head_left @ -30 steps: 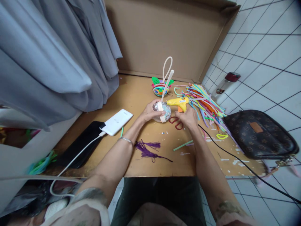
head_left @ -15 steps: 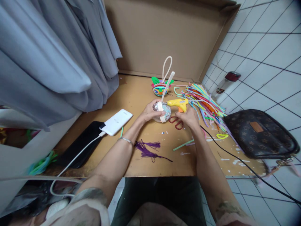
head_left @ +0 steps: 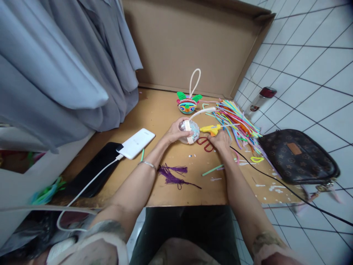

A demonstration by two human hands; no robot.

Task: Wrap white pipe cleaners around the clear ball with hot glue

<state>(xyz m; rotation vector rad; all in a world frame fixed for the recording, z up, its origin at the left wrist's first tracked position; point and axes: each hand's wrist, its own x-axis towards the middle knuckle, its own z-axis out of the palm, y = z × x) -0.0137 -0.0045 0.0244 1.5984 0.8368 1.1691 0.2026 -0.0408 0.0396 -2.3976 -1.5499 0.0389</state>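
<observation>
My left hand (head_left: pixel 177 131) is closed around a clear ball (head_left: pixel 194 131) with pale, glittery filling and a cream band around it. From the top of the ball a white pipe cleaner (head_left: pixel 202 111) bends over to the right. In my right hand (head_left: pixel 220 140) is a yellow glue gun (head_left: pixel 210 129), its nozzle pointing left, close to the ball's right side; whether it touches I cannot tell. Red-handled scissors (head_left: pixel 206 144) lie on the table just below the gun. Behind the ball sits a colourful lion-head ornament (head_left: pixel 187 105) with green ears and a white loop.
A pile of coloured pipe cleaners (head_left: pixel 239 119) lies at the right, beside a brown patterned bag (head_left: pixel 300 156) and a bottle (head_left: pixel 260 101). Purple tassels (head_left: pixel 173 175) lie in front. A white phone (head_left: pixel 137 142) charges at the left. The gun's black cord (head_left: pixel 270 176) crosses the table's right side.
My right hand has drawn the glue gun down and right, off the top of the ball. The white pipe cleaner, upright before, now leans to the right.
</observation>
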